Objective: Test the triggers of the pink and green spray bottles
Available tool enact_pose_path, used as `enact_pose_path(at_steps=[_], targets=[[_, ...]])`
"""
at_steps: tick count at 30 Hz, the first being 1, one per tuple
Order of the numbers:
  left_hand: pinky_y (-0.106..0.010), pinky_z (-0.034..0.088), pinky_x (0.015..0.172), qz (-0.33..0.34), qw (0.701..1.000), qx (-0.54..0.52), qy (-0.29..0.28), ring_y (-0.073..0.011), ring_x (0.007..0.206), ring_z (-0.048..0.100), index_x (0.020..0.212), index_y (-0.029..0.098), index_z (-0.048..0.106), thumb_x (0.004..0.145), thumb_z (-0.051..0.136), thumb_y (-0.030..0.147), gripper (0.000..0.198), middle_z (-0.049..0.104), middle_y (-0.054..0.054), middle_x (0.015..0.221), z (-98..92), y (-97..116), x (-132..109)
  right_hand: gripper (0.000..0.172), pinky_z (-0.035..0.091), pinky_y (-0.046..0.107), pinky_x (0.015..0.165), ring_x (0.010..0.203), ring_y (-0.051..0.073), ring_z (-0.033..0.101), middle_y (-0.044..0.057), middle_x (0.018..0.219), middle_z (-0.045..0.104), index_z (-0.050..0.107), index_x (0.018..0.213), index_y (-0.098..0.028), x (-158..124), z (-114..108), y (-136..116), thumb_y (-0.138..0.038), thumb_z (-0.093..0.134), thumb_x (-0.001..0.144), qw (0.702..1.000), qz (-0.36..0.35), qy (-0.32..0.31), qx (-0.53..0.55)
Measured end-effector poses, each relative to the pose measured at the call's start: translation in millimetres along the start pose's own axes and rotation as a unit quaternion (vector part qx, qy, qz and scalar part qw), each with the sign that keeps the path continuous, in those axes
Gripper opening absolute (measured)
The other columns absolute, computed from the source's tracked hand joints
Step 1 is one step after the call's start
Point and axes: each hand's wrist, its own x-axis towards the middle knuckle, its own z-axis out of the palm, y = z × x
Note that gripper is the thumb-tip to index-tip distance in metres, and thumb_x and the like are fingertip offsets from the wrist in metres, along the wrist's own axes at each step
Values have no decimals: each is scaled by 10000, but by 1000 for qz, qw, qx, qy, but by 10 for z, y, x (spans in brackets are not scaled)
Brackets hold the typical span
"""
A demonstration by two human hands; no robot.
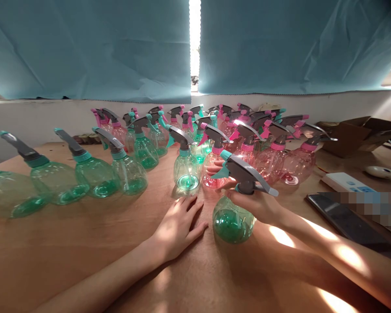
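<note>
A green spray bottle (233, 221) with a grey and teal spray head stands just right of the middle. My right hand (254, 202) is wrapped round its neck, below the head. Flat on the wooden table (117, 256), my left hand (179, 224) rests with its fingers spread, holding nothing. Just beyond its fingertips is another green spray bottle (187, 171). A pink spray bottle (211, 169) stands behind my right hand, partly hidden by it.
Several green bottles (99, 178) line the left side. Several pink bottles (270, 163) stand at the right, with more bottles behind. Further right are a cardboard box (348, 137), a dark phone (342, 221) and a white box (345, 182). Blue curtains (84, 52) hang behind.
</note>
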Motion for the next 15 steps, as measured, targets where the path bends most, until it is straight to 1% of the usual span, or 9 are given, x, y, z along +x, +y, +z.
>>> enact_pose_path(at_steps=[3,6,8,10,13,15], targets=[[-497,430,1016,1,1000,2,2,-327,1236,480,1315,151,548,934,518,390,451,524,-155,1360,-2,4,-2,452,530,383,930,1169,241,609,60,1236,661,621,1181,-236,3,2,-8,-99,507,765,1000,11,-2,1],[-501,427,1018,-1,1000,7,-1,-328,1236,479,1308,146,553,933,516,393,450,519,-157,1367,-3,17,-2,457,504,402,958,1169,239,604,56,1194,676,611,1176,-237,10,5,-29,-111,509,748,1000,20,5,-1],[-503,423,1021,-3,1000,9,-4,-331,1233,480,1304,132,556,930,524,390,455,519,-164,1367,-3,24,-2,396,511,398,933,1158,242,608,59,1163,683,634,1121,-233,17,2,-44,-142,520,753,1000,28,5,2],[-502,421,1025,-4,1000,10,-4,-332,1234,480,1302,127,558,928,528,386,456,521,-166,1365,-4,27,-2,311,535,368,868,1130,240,620,61,1139,682,654,1031,-227,25,-7,-55,-166,530,753,999,35,3,19],[-503,422,1024,-3,1000,10,-4,-334,1234,482,1304,124,555,930,524,385,458,522,-168,1363,-5,24,0,247,551,329,769,1005,221,663,54,1060,686,640,942,-215,31,-29,-63,-161,543,722,998,51,11,44],[-502,425,1021,-3,1000,10,-5,-335,1231,485,1305,127,553,927,526,387,460,520,-168,1364,-7,20,3,230,548,325,741,897,202,675,43,965,684,625,896,-204,28,-46,-66,-144,540,691,997,61,21,44]])
